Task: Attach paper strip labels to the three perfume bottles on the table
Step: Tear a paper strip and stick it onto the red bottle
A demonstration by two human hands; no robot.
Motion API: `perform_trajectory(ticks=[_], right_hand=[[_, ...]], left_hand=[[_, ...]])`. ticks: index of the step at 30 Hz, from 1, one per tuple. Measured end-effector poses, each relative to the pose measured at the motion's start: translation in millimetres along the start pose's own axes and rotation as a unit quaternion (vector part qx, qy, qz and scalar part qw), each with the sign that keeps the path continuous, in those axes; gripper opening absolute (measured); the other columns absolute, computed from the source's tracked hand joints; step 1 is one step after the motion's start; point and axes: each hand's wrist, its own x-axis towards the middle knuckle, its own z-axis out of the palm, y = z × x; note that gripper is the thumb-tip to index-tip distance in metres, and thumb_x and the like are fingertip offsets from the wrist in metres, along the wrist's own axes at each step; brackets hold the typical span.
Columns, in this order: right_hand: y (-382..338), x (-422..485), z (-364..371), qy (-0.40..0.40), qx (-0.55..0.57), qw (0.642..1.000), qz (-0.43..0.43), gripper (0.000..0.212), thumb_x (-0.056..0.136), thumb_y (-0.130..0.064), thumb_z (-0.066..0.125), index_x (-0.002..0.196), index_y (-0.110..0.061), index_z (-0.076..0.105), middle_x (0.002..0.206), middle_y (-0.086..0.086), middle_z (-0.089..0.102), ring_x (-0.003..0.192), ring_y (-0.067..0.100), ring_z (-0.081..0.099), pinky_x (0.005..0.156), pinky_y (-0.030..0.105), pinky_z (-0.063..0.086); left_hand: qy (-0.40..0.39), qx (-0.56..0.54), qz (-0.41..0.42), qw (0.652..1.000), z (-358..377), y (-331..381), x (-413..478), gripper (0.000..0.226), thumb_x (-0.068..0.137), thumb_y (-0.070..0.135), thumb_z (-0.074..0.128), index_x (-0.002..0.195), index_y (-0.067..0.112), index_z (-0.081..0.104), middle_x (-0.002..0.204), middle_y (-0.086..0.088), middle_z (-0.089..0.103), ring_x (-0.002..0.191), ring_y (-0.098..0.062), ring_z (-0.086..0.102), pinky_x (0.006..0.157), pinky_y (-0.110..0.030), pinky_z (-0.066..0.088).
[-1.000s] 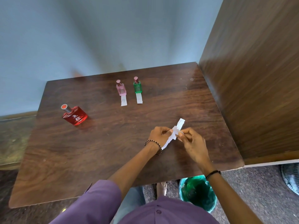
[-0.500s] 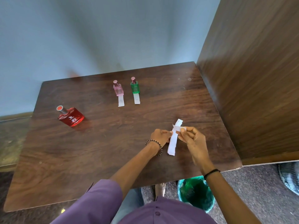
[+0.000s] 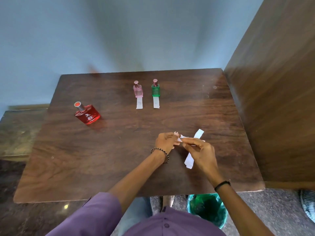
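Observation:
Three perfume bottles stand on the dark wooden table (image 3: 85, 159). The wide red bottle (image 3: 87, 113) is at the left, with no strip on it. The pink bottle (image 3: 138, 90) and the green bottle (image 3: 155, 89) stand side by side at the back, each with a white paper strip (image 3: 139, 103) hanging down onto the table. My left hand (image 3: 166, 141) pinches a small pale scrap. My right hand (image 3: 199, 150) holds a long white paper strip (image 3: 189, 160), whose ends stick out above and below the hand.
A tall wooden panel (image 3: 276, 99) rises along the table's right side. A blue wall (image 3: 119, 34) is behind the table. A green-lined waste bin (image 3: 208, 208) sits on the floor under the table's front edge, next to my bare foot.
The strip has swung from a diagonal between both hands to hanging mostly under my right hand. My left hand now pulls a small piece away from it.

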Motion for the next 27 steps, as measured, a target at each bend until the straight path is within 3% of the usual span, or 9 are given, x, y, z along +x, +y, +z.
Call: perform_trajectory(ticks=[3, 5, 10, 13, 15, 18, 22, 27], right_hand=[[-6.5, 9.4, 13.5, -0.019, -0.008, 1.000, 0.004, 0.017, 0.085, -0.009, 0.077, 0.100, -0.018, 0.081, 0.101, -0.010, 0.077, 0.095, -0.002, 0.071, 0.088, 0.015, 0.054], [-14.1, 16.7, 25.5, -0.046, -0.015, 0.999, 0.010, 0.016, 0.087, -0.011, 0.075, 0.100, -0.020, 0.080, 0.100, -0.015, 0.076, 0.093, -0.004, 0.071, 0.087, 0.016, 0.055], [-40.7, 46.0, 64.6, -0.105, -0.061, 0.992, -0.018, 0.015, 0.088, -0.013, 0.074, 0.100, -0.019, 0.079, 0.097, -0.013, 0.076, 0.088, -0.004, 0.069, 0.079, 0.004, 0.050], [-61.7, 67.0, 99.7, -0.147, -0.080, 0.985, -0.040, 0.013, 0.088, -0.015, 0.074, 0.099, -0.020, 0.078, 0.095, -0.011, 0.076, 0.085, -0.002, 0.070, 0.078, 0.004, 0.049], [-76.7, 79.8, 127.8, -0.177, -0.082, 0.979, -0.059, 0.013, 0.088, -0.014, 0.073, 0.099, -0.018, 0.077, 0.095, -0.010, 0.076, 0.084, 0.000, 0.070, 0.079, 0.007, 0.050], [-96.2, 98.3, 171.2, -0.221, -0.086, 0.968, -0.087, 0.013, 0.088, -0.017, 0.073, 0.101, -0.018, 0.075, 0.097, -0.007, 0.076, 0.088, 0.004, 0.071, 0.083, 0.018, 0.055], [-120.7, 124.1, 226.6, -0.289, -0.095, 0.946, -0.114, 0.036, 0.087, -0.025, 0.075, 0.121, -0.016, 0.065, 0.116, -0.004, 0.071, 0.101, 0.010, 0.067, 0.092, 0.029, 0.055], [-139.8, 156.1, 283.8, -0.362, -0.131, 0.913, -0.137, 0.081, 0.079, -0.032, 0.082, 0.148, -0.019, 0.041, 0.151, 0.003, 0.047, 0.133, 0.020, 0.049, 0.105, 0.035, 0.045]], left_hand=[[0.033, -0.019, 0.020, 0.999, -18.5, -4.1, 2.6, 0.020, 0.094, 0.028, 0.060, 0.083, 0.018, 0.074, 0.080, -0.001, 0.073, 0.061, -0.002, 0.068, 0.061, -0.019, 0.051], [0.054, -0.038, 0.023, 0.998, -34.1, -6.8, 4.2, 0.018, 0.095, 0.024, 0.059, 0.085, 0.018, 0.073, 0.083, -0.004, 0.075, 0.065, -0.007, 0.068, 0.065, -0.023, 0.054], [0.105, -0.086, 0.033, 0.990, -82.5, -15.9, 9.7, 0.014, 0.094, 0.021, 0.060, 0.086, 0.017, 0.071, 0.081, -0.007, 0.075, 0.076, -0.017, 0.069, 0.076, -0.035, 0.058], [0.165, -0.090, 0.030, 0.982, -114.9, -19.9, 12.5, 0.006, 0.093, 0.018, 0.062, 0.098, 0.017, 0.062, 0.082, -0.007, 0.073, 0.074, -0.020, 0.068, 0.074, -0.035, 0.056], [0.209, -0.100, 0.024, 0.973, -135.6, -20.8, 12.4, 0.018, 0.092, 0.016, 0.062, 0.106, 0.020, 0.052, 0.081, -0.008, 0.072, 0.065, -0.020, 0.067, 0.069, -0.035, 0.056], [0.225, -0.110, 0.022, 0.968, -162.1, -20.5, 13.3, 0.017, 0.091, 0.012, 0.062, 0.098, 0.023, 0.052, 0.076, -0.008, 0.069, 0.052, -0.015, 0.064, 0.060, -0.031, 0.056], [0.211, -0.104, 0.024, 0.972, -184.3, -21.5, 19.7, 0.016, 0.093, 0.014, 0.062, 0.082, 0.026, 0.062, 0.080, -0.009, 0.069, 0.060, -0.016, 0.067, 0.063, -0.032, 0.057], [0.207, -0.112, 0.030, 0.971, -195.5, -26.7, 31.1, 0.012, 0.092, 0.014, 0.064, 0.086, 0.023, 0.069, 0.081, -0.012, 0.073, 0.076, -0.020, 0.070, 0.071, -0.036, 0.060]])
